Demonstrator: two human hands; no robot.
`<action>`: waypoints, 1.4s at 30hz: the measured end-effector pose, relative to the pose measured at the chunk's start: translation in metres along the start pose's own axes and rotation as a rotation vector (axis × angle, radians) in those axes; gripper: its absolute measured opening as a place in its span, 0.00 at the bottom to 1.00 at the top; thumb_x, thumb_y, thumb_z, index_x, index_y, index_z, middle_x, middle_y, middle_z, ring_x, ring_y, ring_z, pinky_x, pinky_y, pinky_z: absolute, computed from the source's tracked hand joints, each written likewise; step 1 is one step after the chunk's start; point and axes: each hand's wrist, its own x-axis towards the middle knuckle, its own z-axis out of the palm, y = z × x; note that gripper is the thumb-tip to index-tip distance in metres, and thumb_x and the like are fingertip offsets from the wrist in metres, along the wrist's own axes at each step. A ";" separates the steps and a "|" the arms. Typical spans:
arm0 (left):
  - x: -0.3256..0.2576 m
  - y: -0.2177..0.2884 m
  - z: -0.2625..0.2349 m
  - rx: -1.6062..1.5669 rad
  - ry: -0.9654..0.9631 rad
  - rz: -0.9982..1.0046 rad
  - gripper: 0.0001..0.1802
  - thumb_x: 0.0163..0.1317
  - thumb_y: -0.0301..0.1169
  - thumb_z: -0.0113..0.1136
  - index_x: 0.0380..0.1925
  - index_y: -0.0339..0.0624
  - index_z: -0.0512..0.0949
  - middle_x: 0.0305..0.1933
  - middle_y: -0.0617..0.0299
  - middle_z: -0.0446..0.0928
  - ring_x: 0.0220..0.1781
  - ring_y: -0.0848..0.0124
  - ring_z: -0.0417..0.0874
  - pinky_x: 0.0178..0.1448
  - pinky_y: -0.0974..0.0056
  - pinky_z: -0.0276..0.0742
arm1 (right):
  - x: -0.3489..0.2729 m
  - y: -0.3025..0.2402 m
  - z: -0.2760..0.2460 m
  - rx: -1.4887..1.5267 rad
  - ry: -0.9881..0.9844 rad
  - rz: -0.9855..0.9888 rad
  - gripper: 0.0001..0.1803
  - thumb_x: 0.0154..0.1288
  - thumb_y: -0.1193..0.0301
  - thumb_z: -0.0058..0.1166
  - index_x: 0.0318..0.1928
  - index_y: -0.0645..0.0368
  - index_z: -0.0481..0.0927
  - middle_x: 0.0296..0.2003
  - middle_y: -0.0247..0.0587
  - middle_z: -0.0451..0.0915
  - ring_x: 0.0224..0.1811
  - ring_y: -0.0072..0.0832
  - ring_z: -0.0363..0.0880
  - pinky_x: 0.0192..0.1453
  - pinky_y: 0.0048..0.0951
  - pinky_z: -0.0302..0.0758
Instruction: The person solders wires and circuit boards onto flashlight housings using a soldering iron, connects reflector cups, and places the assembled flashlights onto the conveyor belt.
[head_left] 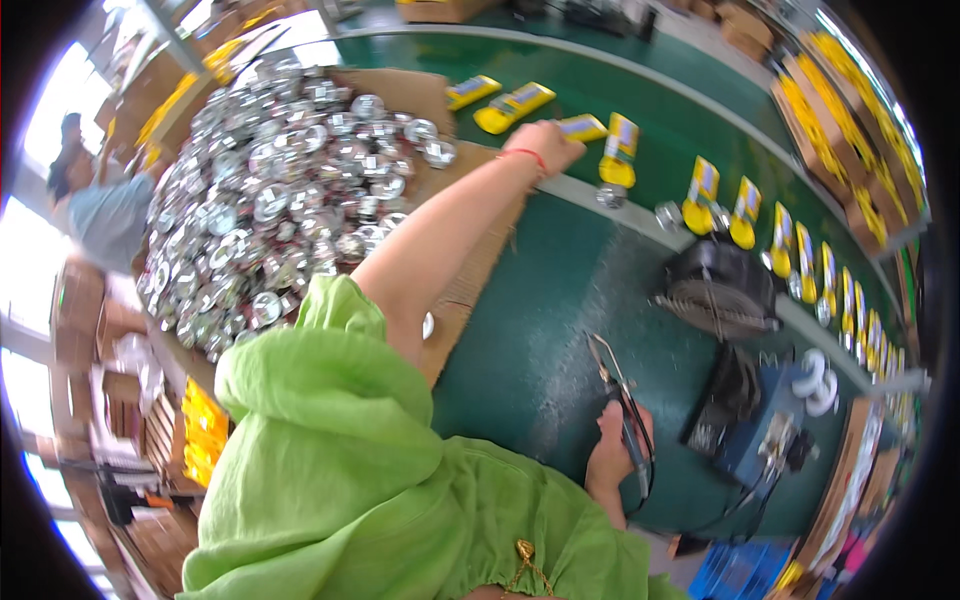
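My left hand [547, 148], with a red cord at its wrist, reaches across to the green conveyor belt. Its fingers are closed at the near end of a yellow plastic housing [585, 127]; the fingertips are partly hidden. Just right of it stands another yellow housing [620, 140] with a round silvery part [611, 196] at its lower end. Low over the green work mat, my right hand [615, 455] is wrapped round the dark handle of a soldering iron [630, 425]. A thin metal tube runs alongside the iron's tip, which points away from me.
A big heap of round silvery parts [270, 190] covers the cardboard [470, 250] at left. More yellow housings [745, 212] line the belt [680, 125]. A black fan [720, 285] and a blue soldering station [765, 425] stand at right. Another person [105, 215] is at far left.
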 end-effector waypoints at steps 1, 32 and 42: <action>-0.003 -0.003 -0.007 0.125 0.013 0.131 0.24 0.57 0.53 0.54 0.30 0.44 0.85 0.31 0.54 0.84 0.37 0.59 0.85 0.46 0.58 0.80 | 0.000 -0.002 0.000 -0.010 0.009 0.000 0.11 0.62 0.74 0.59 0.43 0.66 0.77 0.28 0.36 0.77 0.28 0.20 0.75 0.33 0.21 0.72; -0.407 -0.499 -0.344 0.007 1.176 -0.873 0.23 0.65 0.44 0.46 0.55 0.47 0.73 0.58 0.39 0.68 0.58 0.46 0.74 0.63 0.51 0.69 | 0.046 0.020 -0.013 0.105 0.042 -0.133 0.14 0.68 0.68 0.55 0.50 0.62 0.78 0.43 0.47 0.78 0.40 0.30 0.78 0.42 0.29 0.80; -0.418 -0.494 -0.335 0.076 0.990 -0.874 0.25 0.70 0.51 0.39 0.46 0.45 0.79 0.62 0.43 0.66 0.58 0.47 0.74 0.61 0.48 0.70 | 0.062 0.033 -0.032 -0.032 -0.011 -0.295 0.17 0.64 0.63 0.61 0.47 0.60 0.79 0.38 0.37 0.80 0.41 0.27 0.75 0.50 0.30 0.75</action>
